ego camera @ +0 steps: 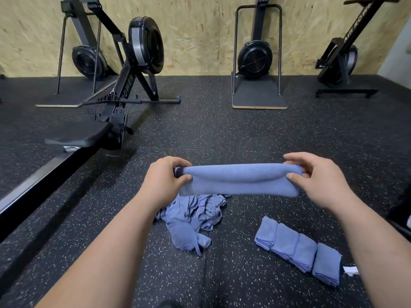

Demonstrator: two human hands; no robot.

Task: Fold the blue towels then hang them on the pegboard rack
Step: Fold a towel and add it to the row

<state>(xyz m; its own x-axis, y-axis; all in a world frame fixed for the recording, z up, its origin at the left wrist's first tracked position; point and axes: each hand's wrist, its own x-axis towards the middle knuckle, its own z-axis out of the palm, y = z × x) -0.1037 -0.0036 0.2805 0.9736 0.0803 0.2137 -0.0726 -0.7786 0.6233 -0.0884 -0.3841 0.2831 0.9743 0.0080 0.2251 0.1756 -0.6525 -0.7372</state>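
The left hand (164,178) and right hand (320,176) each pinch one end of a half-folded blue towel (239,181). Both forearms reach out level and stretch it taut above the floor (244,130), probably to square the fold. A crumpled heap (193,218) waits underneath, with the folded towels (298,247) lined up to the right. I see no pegboard rack.

Even indoor light, wide-angle edge distortion
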